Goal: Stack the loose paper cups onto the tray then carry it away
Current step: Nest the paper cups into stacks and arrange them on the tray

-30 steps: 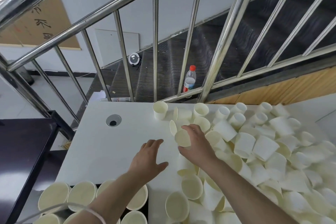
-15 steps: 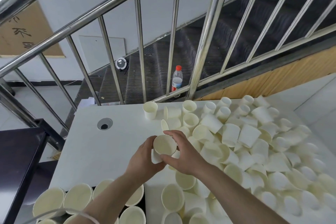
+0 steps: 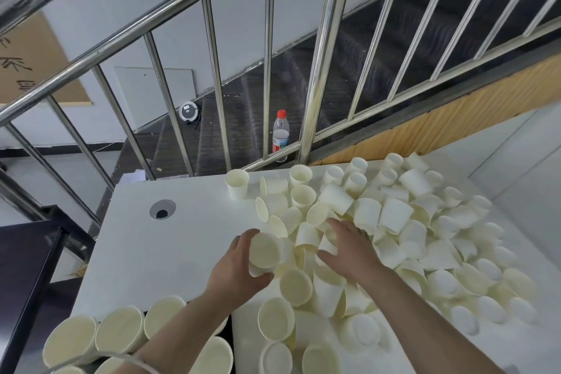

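Observation:
Several loose cream paper cups [image 3: 391, 215] lie heaped over the right half of the white table [image 3: 182, 240]. My left hand [image 3: 235, 270] is shut on a short stack of paper cups [image 3: 264, 253], mouth facing me, just left of the heap. My right hand [image 3: 349, 247] rests palm down on the heap, fingers spread over cups lying on their sides; I cannot tell whether it grips one. Stacks of cups stand upright at the bottom left [image 3: 120, 329], on a dark tray mostly hidden beneath them and my left forearm.
One cup [image 3: 237, 184] stands alone upright near the table's far edge. A round cable hole [image 3: 162, 209] sits in the table's left part. A steel stair railing [image 3: 321, 70] rises behind the table, with a water bottle [image 3: 280, 134] beyond it. A dark surface [image 3: 21, 267] lies left.
My right hand brought a cup to my left hand, which now holds the stack alone. The right hand has moved right, back onto the heap. The camera has shifted slightly.

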